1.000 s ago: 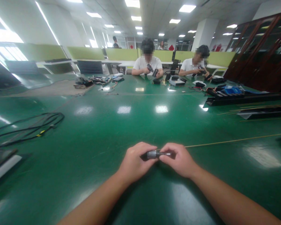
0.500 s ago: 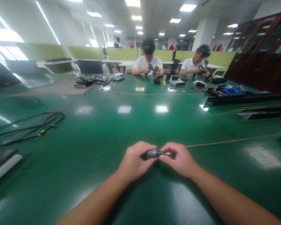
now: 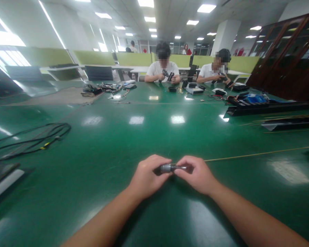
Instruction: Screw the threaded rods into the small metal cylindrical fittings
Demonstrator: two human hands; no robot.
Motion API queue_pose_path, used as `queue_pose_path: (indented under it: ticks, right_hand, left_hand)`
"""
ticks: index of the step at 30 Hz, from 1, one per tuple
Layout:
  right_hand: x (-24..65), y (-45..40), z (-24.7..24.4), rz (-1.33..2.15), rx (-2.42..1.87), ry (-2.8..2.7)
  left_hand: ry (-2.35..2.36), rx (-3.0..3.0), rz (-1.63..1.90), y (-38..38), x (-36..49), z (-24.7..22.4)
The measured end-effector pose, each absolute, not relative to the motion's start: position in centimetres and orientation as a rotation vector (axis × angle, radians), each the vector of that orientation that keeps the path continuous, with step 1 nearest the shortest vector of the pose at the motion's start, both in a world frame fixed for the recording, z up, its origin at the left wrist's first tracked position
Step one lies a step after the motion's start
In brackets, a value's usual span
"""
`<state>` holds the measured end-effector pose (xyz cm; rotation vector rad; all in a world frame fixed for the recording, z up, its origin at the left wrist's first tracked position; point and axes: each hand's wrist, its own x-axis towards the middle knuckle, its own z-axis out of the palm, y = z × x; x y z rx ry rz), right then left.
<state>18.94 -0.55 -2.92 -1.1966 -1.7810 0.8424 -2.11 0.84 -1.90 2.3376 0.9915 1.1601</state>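
Near the front of the green table (image 3: 154,137), a small grey and dark cylindrical tool (image 3: 166,168) lies level between my hands. My left hand (image 3: 149,175) wraps its fingers and thumb round the thicker grey end. On the other side, my right hand (image 3: 197,175) pinches the thinner metal end between thumb and fingers. The fingertips of both hands nearly meet at the tool's middle. A thin yellow rod (image 3: 247,155) runs along the table from behind my right hand toward the right edge.
Black cables (image 3: 51,132) lie coiled at the left, above a dark flat object with a pale edge (image 3: 6,185). Black metal channels (image 3: 293,122) and a blue bundle (image 3: 254,98) are at the right. Two people (image 3: 162,68) sit across the table holding dark tools.
My hands and the tool have barely shifted, only a few pixels left. In the far background, people have moved slightly.
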Motion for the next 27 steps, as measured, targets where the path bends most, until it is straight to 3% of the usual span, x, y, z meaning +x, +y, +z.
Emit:
queue_pose_path:
  ticks: [27]
  right_hand:
    - [18.84, -0.38, -3.20, 0.828, -1.273, -1.721]
  left_hand:
    - [1.069, 2.322, 1.134, 1.49, -2.85, -2.16]
